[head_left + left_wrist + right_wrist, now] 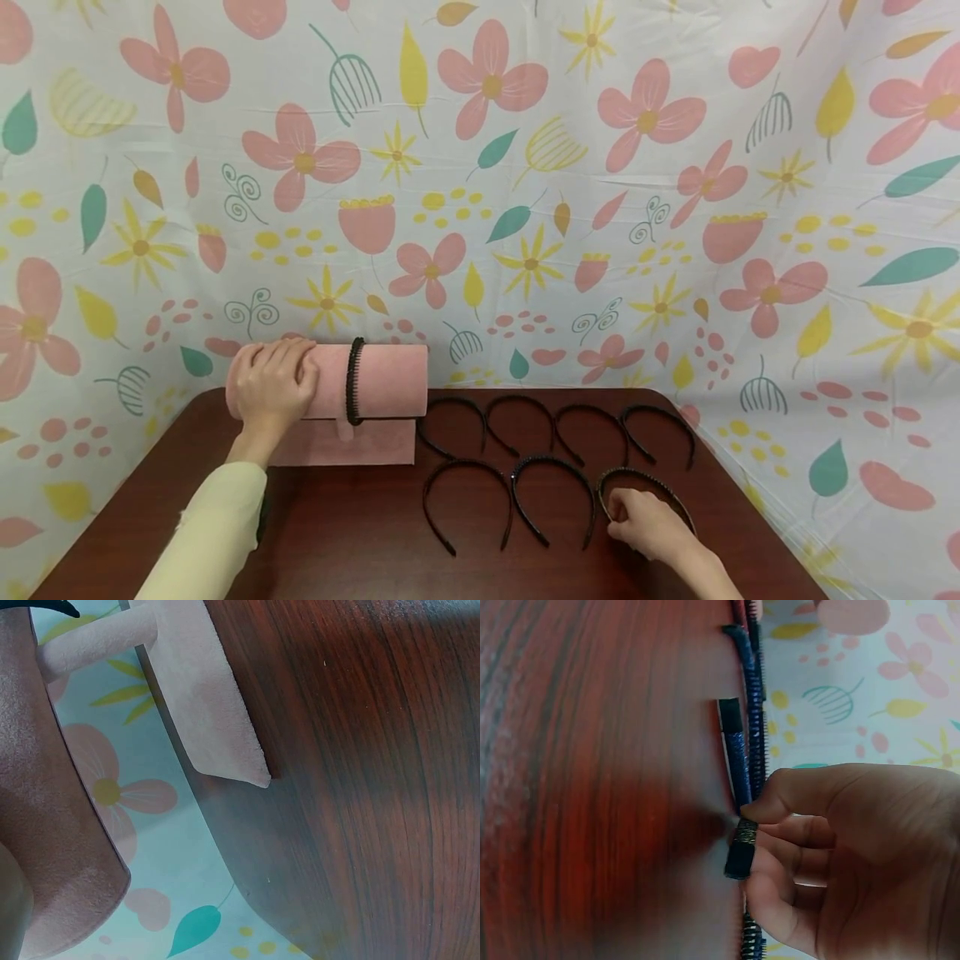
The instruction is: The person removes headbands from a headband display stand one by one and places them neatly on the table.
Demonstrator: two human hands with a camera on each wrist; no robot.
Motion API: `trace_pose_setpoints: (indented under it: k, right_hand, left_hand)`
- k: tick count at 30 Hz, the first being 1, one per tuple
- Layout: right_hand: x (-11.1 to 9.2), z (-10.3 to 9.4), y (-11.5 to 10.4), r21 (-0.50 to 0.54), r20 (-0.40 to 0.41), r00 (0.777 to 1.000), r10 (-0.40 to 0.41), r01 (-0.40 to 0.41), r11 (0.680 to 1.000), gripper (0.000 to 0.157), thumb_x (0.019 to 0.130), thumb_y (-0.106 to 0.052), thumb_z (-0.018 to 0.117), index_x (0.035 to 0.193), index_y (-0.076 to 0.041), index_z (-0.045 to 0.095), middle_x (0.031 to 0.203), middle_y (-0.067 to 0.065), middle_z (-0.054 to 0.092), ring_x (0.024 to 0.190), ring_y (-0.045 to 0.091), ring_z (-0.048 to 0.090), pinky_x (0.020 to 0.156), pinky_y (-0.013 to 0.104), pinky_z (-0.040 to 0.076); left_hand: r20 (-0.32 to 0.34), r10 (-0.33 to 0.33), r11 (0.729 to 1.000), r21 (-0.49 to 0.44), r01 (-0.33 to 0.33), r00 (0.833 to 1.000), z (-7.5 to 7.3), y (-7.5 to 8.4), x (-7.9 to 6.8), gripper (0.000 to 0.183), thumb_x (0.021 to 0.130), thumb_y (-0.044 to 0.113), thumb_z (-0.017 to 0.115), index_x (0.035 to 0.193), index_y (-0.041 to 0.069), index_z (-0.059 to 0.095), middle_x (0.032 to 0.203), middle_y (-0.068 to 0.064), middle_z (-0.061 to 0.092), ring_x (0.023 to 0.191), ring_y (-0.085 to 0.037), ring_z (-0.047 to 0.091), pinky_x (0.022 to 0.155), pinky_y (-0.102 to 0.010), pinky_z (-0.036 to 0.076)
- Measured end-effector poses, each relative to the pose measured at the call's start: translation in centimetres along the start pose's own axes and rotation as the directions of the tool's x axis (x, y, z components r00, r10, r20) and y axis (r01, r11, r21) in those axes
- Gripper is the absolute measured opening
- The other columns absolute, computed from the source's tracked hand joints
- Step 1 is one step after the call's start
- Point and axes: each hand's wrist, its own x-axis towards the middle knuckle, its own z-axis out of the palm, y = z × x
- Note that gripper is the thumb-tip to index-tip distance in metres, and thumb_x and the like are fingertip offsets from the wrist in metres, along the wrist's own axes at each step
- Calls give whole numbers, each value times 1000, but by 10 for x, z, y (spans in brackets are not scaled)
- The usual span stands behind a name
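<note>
My left hand (pixel 276 387) grips the left end of a pink fuzzy headband stand (pixel 393 375), fingers over the top of its horizontal roll. A black toothed headband (pixel 352 379) sits around the roll, right of that hand. The left wrist view shows the underside of the roll, the post and the pink base (pixel 202 712). At the right of the table, my right hand (pixel 648 523) pinches one end of a dark headband with a gold-flecked band (pixel 745 838) between thumb and fingers. The tip of that end is black, and the band's arc lies behind the hand.
More dark headbands lie in two rows on the brown wooden table (pixel 337 533): several in the back row, and a plain one (pixel 427 500) and a dark blue one (pixel 551 459) in front. A flower-patterned cloth (pixel 480 208) hangs behind the table and along its sides.
</note>
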Motion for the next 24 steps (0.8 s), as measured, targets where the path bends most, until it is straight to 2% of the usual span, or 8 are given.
trace_pose_setpoints:
  k: [6,18,24]
  right_hand:
    - [2,1,3,-6,2,1000,12,-12,1000,3,88,-9,63,91,-9,61,60,4,56,43,14,47,42,27,36]
    - [13,4,-3,-69,-61,995,76,-80,994,8,87,-13,72,91,-13,65,71,0,60,59,16,55,53,31,42]
    - [15,5,-4,-85,-79,995,62,-68,994,7,87,-13,71,92,-14,67,70,-1,60,58,15,55,53,29,41]
  left_hand:
    - [11,2,1000,3,-2,1000,-1,0,0,38,90,30,45,98,10,76,99,-9,76,92,-33,70,96,-50,46]
    - [0,14,1000,6,-14,1000,0,-1,0,37,89,30,46,96,10,76,97,-10,76,90,-33,69,94,-50,46]
    - [35,5,1000,13,-6,999,-2,-1,0,37,90,30,44,98,10,75,100,-10,76,92,-33,69,95,-51,46]
